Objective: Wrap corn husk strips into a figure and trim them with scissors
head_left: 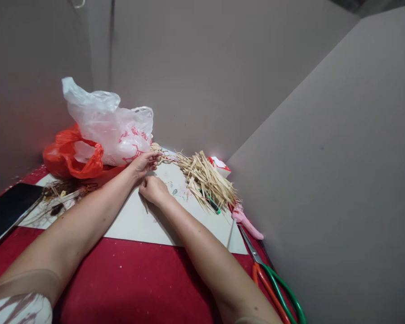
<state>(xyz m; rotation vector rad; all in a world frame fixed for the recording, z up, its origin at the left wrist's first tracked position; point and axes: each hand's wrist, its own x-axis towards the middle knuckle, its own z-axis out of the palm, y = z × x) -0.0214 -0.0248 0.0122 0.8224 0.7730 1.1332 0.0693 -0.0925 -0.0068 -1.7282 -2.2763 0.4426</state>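
My left hand [146,164] reaches to the front edge of the white plastic bag, its fingers loosely curled and apart. Its fingertips are close to a small bunch of pale straw [156,147]; whether they touch it is too small to tell. Just below and to the right, my right hand [154,189] is closed low over the white board [135,225]. A short straw strip [145,205] sticks out under its fingers. Right of both hands lies a loose heap of flat dried straw strips [207,177], with a dark green-tipped tool [214,204] partly under it.
The white plastic bag [114,130] and a red bag [69,155] stand back left. Dried plant bits [59,202] lie beside a dark tablet-like device [11,211]. On the right are a pink-wrapped handle [246,221], large scissors [270,279] and a grey wall [330,180].
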